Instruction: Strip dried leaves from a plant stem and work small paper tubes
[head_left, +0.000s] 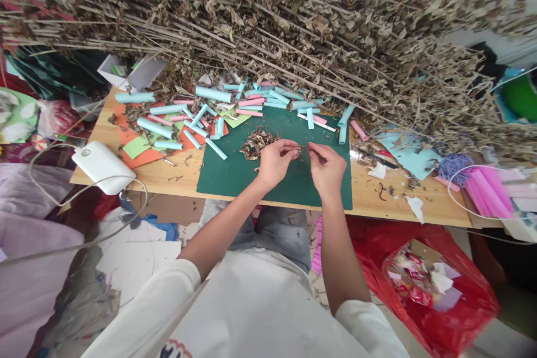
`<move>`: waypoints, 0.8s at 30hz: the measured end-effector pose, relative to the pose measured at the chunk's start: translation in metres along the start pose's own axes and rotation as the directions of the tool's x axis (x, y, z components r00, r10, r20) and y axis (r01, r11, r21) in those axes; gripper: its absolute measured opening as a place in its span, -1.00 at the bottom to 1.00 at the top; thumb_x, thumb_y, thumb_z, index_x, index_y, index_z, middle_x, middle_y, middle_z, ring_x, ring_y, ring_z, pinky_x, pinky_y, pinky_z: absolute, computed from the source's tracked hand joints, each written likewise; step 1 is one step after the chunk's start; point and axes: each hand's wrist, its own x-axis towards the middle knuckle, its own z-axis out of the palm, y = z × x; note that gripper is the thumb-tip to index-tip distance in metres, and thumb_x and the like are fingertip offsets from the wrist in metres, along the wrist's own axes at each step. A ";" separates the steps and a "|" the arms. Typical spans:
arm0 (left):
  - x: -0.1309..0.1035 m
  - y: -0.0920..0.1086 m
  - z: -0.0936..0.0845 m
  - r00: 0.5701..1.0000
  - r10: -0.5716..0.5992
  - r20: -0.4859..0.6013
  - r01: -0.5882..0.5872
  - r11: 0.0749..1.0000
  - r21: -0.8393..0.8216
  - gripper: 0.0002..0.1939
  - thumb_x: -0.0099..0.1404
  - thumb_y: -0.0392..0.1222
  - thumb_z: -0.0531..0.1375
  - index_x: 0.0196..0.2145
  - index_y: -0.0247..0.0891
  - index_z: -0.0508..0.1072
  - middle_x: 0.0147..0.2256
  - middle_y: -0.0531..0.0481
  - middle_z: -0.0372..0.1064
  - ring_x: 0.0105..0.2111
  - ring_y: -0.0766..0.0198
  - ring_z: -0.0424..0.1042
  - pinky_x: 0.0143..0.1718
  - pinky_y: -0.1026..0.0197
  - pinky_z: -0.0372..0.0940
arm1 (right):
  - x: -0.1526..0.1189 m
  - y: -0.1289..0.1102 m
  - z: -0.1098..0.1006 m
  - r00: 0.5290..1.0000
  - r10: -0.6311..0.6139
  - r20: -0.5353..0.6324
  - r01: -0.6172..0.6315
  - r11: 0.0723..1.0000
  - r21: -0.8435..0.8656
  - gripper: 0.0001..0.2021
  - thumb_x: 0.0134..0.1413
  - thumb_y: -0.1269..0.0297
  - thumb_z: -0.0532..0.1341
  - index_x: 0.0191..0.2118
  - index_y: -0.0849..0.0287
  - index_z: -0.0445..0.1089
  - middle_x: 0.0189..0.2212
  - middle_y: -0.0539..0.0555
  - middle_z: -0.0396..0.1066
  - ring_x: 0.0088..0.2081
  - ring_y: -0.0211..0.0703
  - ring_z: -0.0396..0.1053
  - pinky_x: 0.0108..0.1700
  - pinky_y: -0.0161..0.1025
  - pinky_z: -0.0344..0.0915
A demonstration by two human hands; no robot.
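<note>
Over a dark green mat [226, 179] both hands are held close together, a small gap between their fingertips. My left hand [274, 163] is closed in a pinch on a bit of dried leaf [300, 150]. A heap of crumbled dried leaves [257, 143] lies on the mat just beyond it, partly hidden by the fingers. Across from it, my right hand [328, 172] has thumb and forefinger pressed together; whatever they hold is too small to make out. Rolled blue paper tubes [213, 94] and thinner pink tubes [251, 102] are scattered along the mat's far edge.
Long dried plant stalks [235, 22] are piled across the back of the wooden table [184, 170]. A white power bank [104, 166] with a cable sits at the left. Blue yarn [455, 169] and a black pen [377, 158] lie right. Below hangs a red bag [377, 251] of scraps.
</note>
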 end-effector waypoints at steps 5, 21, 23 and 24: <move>0.000 -0.001 0.001 0.999 0.014 0.048 -0.015 1.000 0.027 -0.85 0.16 -0.40 0.23 -0.26 -0.32 0.50 -0.39 -0.04 0.52 -0.38 0.28 0.55 -0.24 0.22 0.49 | -0.004 -0.013 -0.002 0.987 -0.143 0.073 0.147 0.988 -0.050 -0.79 0.15 0.29 0.19 -0.17 0.11 0.56 -0.23 0.10 0.55 -0.21 -0.13 0.50 -0.13 -0.16 0.47; -0.002 0.008 0.006 0.939 0.249 0.236 -0.337 0.791 0.510 -0.86 0.26 -0.35 0.19 -0.28 -0.28 0.55 -0.35 -0.04 0.54 -0.35 0.26 0.50 -0.21 0.22 0.40 | -0.008 -0.005 -0.001 0.998 -0.047 -0.033 0.043 0.994 -0.104 -0.85 0.11 0.31 0.18 -0.33 0.19 0.51 -0.42 0.07 0.50 -0.41 -0.17 0.43 -0.31 -0.25 0.39; -0.005 0.013 0.002 0.893 0.306 0.330 -0.449 0.644 0.619 -0.82 0.28 -0.33 0.19 -0.17 -0.28 0.54 -0.24 -0.10 0.54 -0.23 0.19 0.50 -0.10 0.15 0.39 | -0.005 0.001 0.000 0.999 0.002 -0.053 -0.008 0.993 -0.115 -0.84 0.10 0.31 0.18 -0.32 0.20 0.52 -0.40 0.08 0.51 -0.40 -0.16 0.44 -0.30 -0.24 0.39; -0.006 0.017 -0.002 0.866 0.336 0.371 -0.500 0.567 0.654 -0.79 0.30 -0.31 0.19 -0.11 -0.28 0.53 -0.16 -0.13 0.52 -0.15 0.16 0.48 -0.03 0.11 0.37 | -0.003 0.004 0.000 0.998 0.001 -0.056 -0.009 0.991 -0.135 -0.83 0.10 0.32 0.18 -0.31 0.21 0.52 -0.38 0.09 0.51 -0.39 -0.16 0.44 -0.28 -0.23 0.39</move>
